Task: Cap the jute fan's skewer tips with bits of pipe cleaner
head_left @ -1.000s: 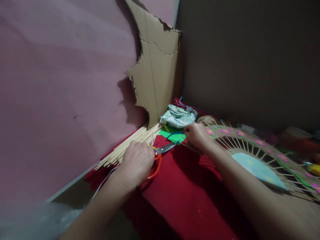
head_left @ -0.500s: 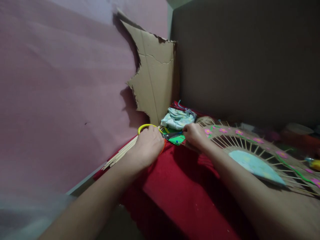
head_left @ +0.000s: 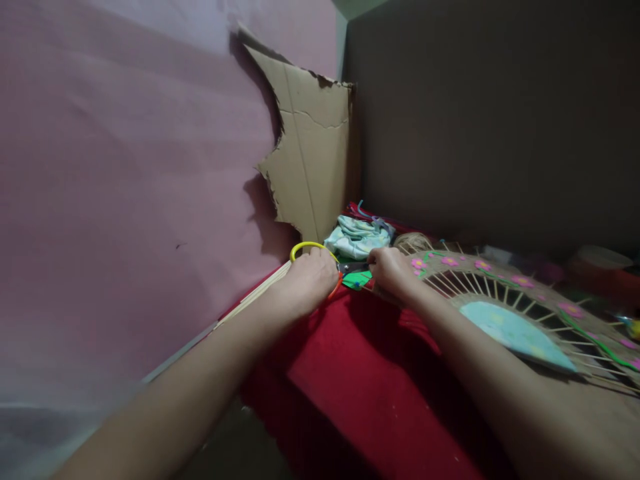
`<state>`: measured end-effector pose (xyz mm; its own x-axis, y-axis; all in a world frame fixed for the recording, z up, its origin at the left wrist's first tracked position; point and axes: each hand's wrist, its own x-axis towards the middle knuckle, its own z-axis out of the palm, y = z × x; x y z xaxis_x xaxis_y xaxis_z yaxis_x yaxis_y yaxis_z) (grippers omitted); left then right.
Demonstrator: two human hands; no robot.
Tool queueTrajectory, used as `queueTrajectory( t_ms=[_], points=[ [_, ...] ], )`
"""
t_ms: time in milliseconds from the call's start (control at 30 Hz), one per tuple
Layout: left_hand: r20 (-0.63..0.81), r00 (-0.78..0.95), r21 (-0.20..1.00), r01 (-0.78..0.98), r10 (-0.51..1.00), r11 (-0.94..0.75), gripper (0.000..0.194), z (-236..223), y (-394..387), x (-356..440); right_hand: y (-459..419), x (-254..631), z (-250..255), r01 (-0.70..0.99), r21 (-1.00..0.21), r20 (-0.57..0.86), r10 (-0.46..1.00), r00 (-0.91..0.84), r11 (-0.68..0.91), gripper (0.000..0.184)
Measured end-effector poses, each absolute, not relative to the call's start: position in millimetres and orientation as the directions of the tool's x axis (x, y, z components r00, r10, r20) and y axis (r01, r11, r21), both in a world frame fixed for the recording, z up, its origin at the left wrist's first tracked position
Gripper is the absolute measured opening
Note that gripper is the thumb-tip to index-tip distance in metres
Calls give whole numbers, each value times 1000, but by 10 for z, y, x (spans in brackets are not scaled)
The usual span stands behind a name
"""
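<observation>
My left hand (head_left: 313,277) is wrapped round the handles of a pair of scissors (head_left: 345,269), with one yellow loop and one orange loop. The dark blades point right, and their tips meet my right hand (head_left: 393,267). Its fingers are pinched together there; what lies between them is hidden. Under the blades is a green piece (head_left: 357,280) on the red cloth (head_left: 340,360). Close to my right forearm lies a fan-shaped piece of thin sticks (head_left: 480,287) with pink flowers, a green vine and a pale blue half-round panel (head_left: 515,333).
A torn cardboard sheet (head_left: 313,147) leans in the corner by the pink wall (head_left: 125,200). Folded pale blue cloth (head_left: 357,238) and a coil of twine (head_left: 413,241) sit behind my hands. Thin sticks (head_left: 250,300) lie along the wall at left.
My left hand and the scissors have moved a little right and up, closer to my right hand. Less of the blades shows between the hands. The right hand has barely moved.
</observation>
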<state>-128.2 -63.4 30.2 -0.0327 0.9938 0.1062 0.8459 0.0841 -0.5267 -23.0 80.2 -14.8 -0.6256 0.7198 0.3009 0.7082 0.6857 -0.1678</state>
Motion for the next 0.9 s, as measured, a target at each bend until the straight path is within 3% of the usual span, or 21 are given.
queueTrajectory(
  t_ms=[233, 367, 633, 800, 900],
  points=[
    [106, 48, -553, 833, 993, 19, 22, 204, -502, -1447, 789, -209, -107, 707, -180, 291, 724, -626, 684, 28],
    [160, 21, -550, 832, 987, 71, 22, 170, -420, -1476, 779, -197, -81, 717, -156, 284, 726, -626, 679, 29],
    [74, 53, -565, 825, 996, -2, 22, 205, -363, -1462, 739, -168, -36, 727, -120, 273, 726, -631, 676, 29],
    [-13, 172, -678, 722, 985, -135, 23, 173, -327, -1509, 738, -182, -40, 733, -124, 252, 736, -629, 669, 29],
    [-47, 195, -683, 709, 980, -174, 22, 151, -299, -1545, 749, -189, -60, 733, -116, 250, 734, -632, 670, 30]
  ],
)
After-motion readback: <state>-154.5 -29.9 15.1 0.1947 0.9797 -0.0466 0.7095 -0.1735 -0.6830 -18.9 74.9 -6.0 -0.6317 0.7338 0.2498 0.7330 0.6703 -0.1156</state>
